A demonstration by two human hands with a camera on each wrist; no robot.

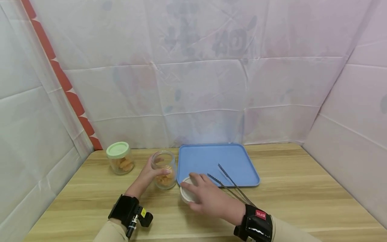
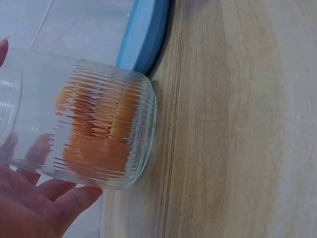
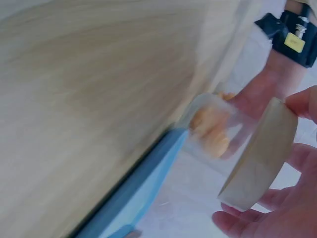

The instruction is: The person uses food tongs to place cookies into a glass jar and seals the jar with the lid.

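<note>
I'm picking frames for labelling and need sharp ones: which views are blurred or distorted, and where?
Head view: evenly lit, soft shadows, sharp on the open glass jar, tongs and blue tray. Left wrist view: the jar's ribbed glass smears the orange pieces inside; the left hand is soft. Right wrist view: blurred throughout, with the white lid and right hand hazy.

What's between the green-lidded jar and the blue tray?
In the head view, the open jar held by the left hand stands between the green-lidded jar and blue tray.
</note>
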